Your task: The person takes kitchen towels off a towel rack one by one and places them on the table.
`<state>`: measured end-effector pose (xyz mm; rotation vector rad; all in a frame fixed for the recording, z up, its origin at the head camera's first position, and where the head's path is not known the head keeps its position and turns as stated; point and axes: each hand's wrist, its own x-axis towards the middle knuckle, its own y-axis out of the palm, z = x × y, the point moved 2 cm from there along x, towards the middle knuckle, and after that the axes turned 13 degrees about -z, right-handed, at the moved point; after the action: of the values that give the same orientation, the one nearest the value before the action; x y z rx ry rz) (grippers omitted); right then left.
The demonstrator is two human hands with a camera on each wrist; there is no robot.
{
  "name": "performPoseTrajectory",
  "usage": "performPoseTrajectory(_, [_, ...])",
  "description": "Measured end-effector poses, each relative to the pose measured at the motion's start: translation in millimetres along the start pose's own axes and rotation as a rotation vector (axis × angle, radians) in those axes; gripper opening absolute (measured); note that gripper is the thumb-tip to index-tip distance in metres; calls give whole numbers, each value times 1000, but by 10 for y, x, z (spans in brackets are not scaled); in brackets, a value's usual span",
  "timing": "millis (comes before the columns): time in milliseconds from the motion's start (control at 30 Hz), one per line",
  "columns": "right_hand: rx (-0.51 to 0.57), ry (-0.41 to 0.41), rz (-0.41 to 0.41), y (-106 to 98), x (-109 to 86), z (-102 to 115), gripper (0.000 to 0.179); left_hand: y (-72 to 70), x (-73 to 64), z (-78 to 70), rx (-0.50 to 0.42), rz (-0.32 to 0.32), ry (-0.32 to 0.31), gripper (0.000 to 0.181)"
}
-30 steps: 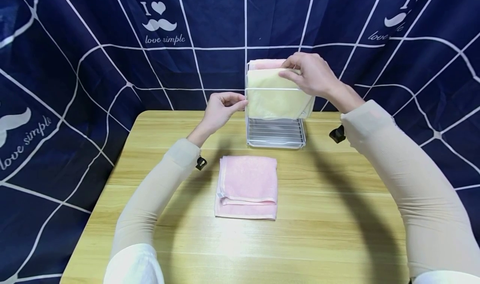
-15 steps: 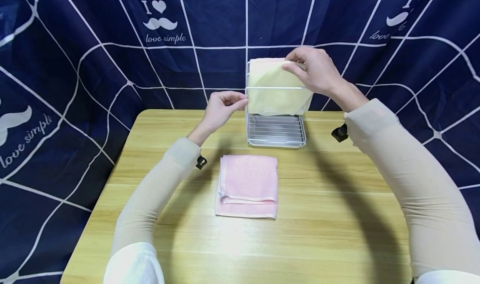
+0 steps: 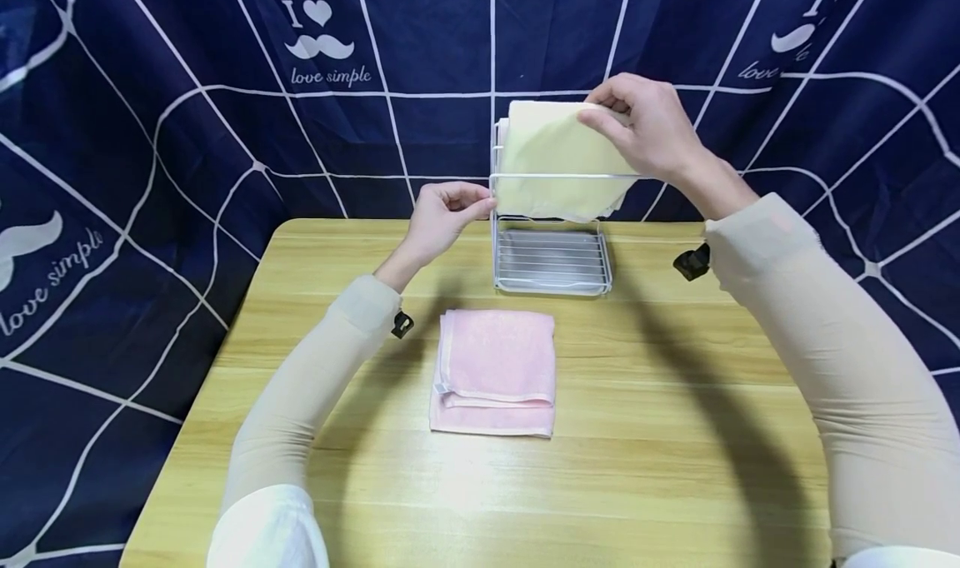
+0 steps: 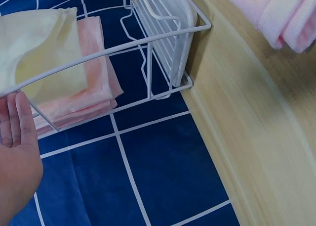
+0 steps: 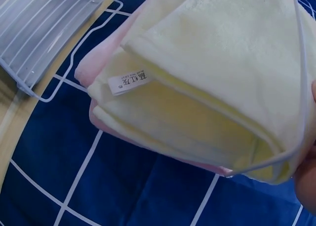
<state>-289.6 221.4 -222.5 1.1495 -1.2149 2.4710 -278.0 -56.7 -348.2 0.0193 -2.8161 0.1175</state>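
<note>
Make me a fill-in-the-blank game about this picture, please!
1. The right hand holds a ____ towel.
2. The left hand holds the ____ wire rack.
3. The folded towel lying on the table is ____.
4. The curtain says "love ____."

Missing words: yellow; white; pink; simple.

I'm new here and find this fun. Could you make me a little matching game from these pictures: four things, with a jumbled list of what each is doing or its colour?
Things:
1. Left hand
2. Right hand
3. Folded towel on the wooden table
4. Wire rack

Descriptions:
A. White
B. Holding the side of the rack
C. Pink
D. Gripping a yellow towel near its top corner

Pairs: 1-B, 2-D, 3-C, 4-A
</note>
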Motion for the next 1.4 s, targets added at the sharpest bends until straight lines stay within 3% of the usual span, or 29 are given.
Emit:
performPoseTrajectory(1167, [86,-68,-150,-433,-7,183,16,-2,-4,-4,-12,-1,2,12])
performPoseTrajectory(1400, [136,-124,-175,-511,-81,255,21,0,-6,-6,-9,-4,1,11])
